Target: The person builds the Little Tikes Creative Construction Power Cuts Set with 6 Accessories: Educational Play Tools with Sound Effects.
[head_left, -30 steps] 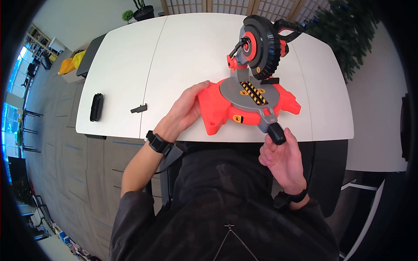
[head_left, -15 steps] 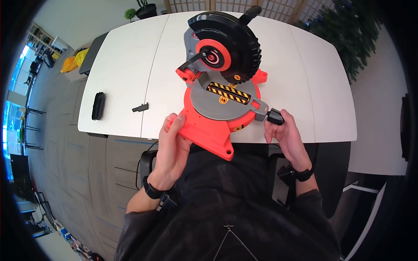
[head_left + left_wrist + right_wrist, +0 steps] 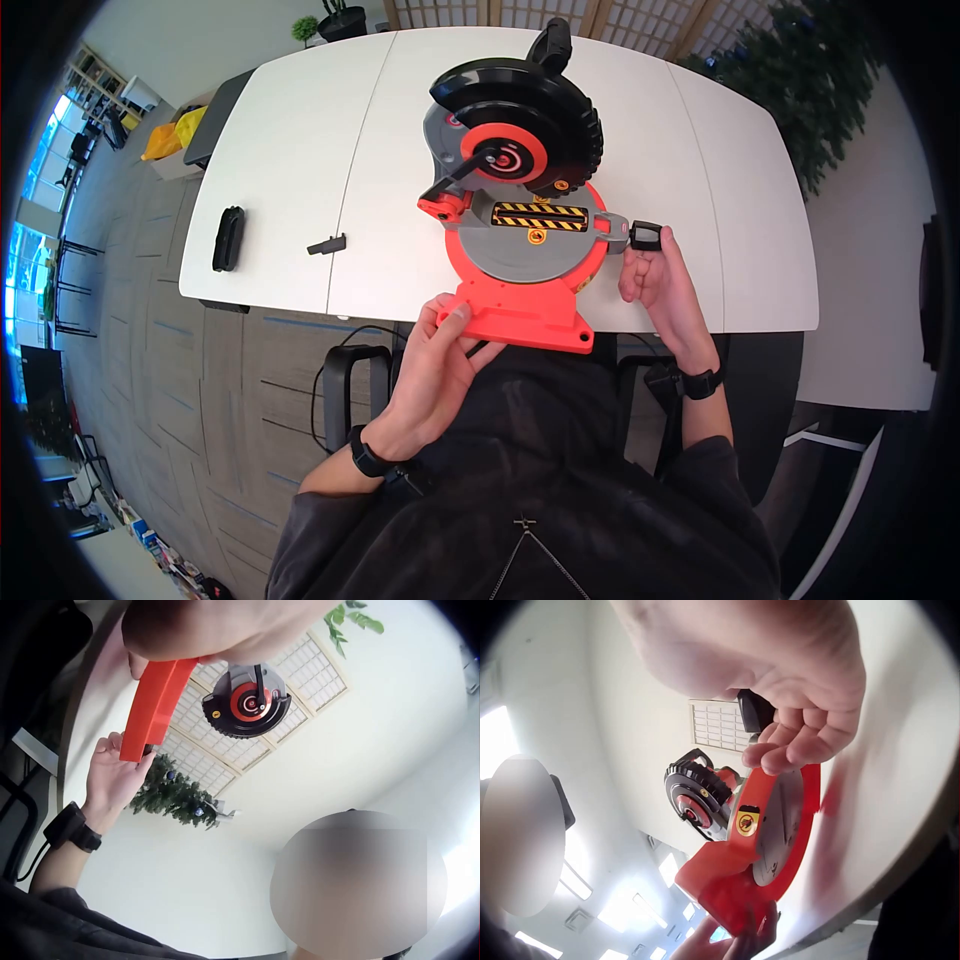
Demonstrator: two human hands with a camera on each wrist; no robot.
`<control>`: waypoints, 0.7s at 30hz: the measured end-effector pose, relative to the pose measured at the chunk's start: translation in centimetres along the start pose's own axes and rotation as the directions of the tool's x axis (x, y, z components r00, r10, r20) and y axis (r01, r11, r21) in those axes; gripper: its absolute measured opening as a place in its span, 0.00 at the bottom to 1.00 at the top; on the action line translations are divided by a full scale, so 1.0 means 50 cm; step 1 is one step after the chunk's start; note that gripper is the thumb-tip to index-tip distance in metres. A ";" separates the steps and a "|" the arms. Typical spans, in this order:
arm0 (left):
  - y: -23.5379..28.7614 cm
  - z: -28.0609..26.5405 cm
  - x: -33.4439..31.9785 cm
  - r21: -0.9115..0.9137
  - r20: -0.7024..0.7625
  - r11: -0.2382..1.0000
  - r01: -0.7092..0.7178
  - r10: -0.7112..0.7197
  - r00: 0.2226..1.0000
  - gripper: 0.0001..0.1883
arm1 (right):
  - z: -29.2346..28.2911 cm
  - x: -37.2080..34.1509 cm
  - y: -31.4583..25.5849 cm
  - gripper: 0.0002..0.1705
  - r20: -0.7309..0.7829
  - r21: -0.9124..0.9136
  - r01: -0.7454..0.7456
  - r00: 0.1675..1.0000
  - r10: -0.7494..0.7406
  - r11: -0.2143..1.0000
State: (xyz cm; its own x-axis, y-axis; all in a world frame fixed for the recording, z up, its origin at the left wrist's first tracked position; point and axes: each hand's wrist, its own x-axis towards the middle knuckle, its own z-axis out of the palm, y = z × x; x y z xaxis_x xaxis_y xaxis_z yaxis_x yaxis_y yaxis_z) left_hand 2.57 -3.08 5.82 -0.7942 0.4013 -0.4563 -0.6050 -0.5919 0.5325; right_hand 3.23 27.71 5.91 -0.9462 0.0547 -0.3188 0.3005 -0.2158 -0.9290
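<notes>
A toy miter saw (image 3: 520,255) with an orange-red base, grey turntable and black blade guard stands at the table's front, one end of its base jutting past the edge. My left hand (image 3: 435,360) grips the near corner of that base, thumb on top and fingers underneath. At the saw's right side, my right hand (image 3: 665,285) is palm up, holding the black knob (image 3: 645,236) with its thumb against the end and fingers curled below. In the right wrist view, the hand partly hides the knob (image 3: 756,711).
A black case-like object (image 3: 228,239) and a small dark grey part (image 3: 327,244) lie on the left of the white table (image 3: 390,160). Chair armrests (image 3: 350,390) stand close in front of the table. A decorated evergreen tree (image 3: 790,100) is behind on the right.
The saw has turned counterclockwise seen from above, its knob now pointing right and one base end toward me. My left hand has followed the base nearer; my right hand has moved up with the knob.
</notes>
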 end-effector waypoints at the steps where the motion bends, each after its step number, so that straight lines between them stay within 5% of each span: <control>1: -0.003 0.003 0.001 0.007 0.003 1.000 0.014 -0.014 1.000 0.11 | -0.002 0.001 0.002 0.39 -0.003 0.013 -0.007 1.000 0.007 1.000; 14: -0.046 0.013 0.015 0.098 0.009 0.995 0.036 -0.037 0.999 0.13 | -0.025 0.013 0.064 0.27 0.050 0.275 -0.112 0.994 0.102 0.955; 21: -0.050 0.006 0.020 0.138 0.020 0.987 0.084 -0.088 0.996 0.15 | -0.032 -0.004 0.070 0.21 0.066 0.149 -0.084 0.995 0.075 0.985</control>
State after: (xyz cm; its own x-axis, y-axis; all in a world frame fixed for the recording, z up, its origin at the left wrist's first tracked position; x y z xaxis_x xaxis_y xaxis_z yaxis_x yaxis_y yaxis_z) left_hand 3.29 -1.00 4.24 -0.7391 0.4658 -0.4867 -0.6717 -0.4541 0.5854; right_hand 4.67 28.49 2.45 -0.9267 -0.0258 -0.3749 0.3581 -0.3629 -0.8603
